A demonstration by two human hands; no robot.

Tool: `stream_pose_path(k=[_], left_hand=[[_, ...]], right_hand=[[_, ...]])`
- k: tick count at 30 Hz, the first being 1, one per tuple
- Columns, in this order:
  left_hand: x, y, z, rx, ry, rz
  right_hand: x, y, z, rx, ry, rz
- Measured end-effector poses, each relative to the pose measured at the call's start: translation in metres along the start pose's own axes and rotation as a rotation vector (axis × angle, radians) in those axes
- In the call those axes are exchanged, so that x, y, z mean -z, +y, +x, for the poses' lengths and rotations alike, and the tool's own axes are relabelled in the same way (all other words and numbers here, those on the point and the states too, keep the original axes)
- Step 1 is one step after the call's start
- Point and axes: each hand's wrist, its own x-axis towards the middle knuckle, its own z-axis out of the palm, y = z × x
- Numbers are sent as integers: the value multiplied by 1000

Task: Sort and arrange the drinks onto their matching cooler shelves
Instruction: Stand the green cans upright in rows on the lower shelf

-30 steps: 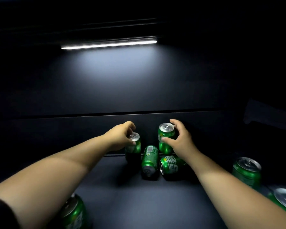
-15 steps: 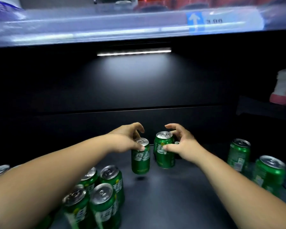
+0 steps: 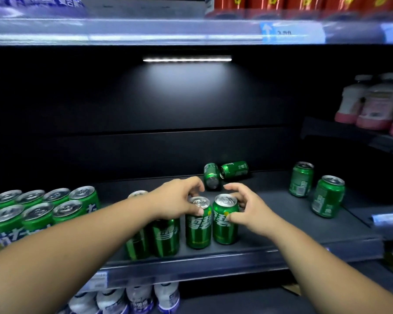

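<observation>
The dark cooler shelf (image 3: 281, 234) fills the middle of the view, lit from above by a narrow light strip (image 3: 186, 58). On its left end stands a tight block of green cans (image 3: 39, 209), tops up, in rows. Pink-based bottles (image 3: 377, 103) sit on a higher shelf at the right, white bottles (image 3: 136, 298) on the level below, and red cans (image 3: 304, 3) on the level above. Both forearms reach in from the lower corners. The left hand (image 3: 179, 200) is curled over the top of the left green can (image 3: 199, 230), thumb on its front rim, grasping it. The right hand (image 3: 250, 214) grasps the right green can (image 3: 225, 225), thumb on the front and fingers behind. These two cans stand upright side by side near the shelf's front edge, just beside two more upright cans (image 3: 166, 236) partly hidden by the left forearm. Two upright cans (image 3: 328, 197) stand well apart at the right. Two toppled cans (image 3: 234, 169) lie against the back wall.
</observation>
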Motion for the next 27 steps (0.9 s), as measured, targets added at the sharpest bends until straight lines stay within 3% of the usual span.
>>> stream_pose_path(k=[5,10,17,27], left_hand=[[1,8,-13,9,-6,206],[3,19,-15,107,-68,273],[4,34,-16,165,-89,419],[5,32,-27,209,-117,422]], right_hand=[[1,-8,-7,-28,-109,-32],[6,-15,0,6,-93,-141],[15,-15,4,27,-227,-162],[7,-18,-3,3,-218,-164]])
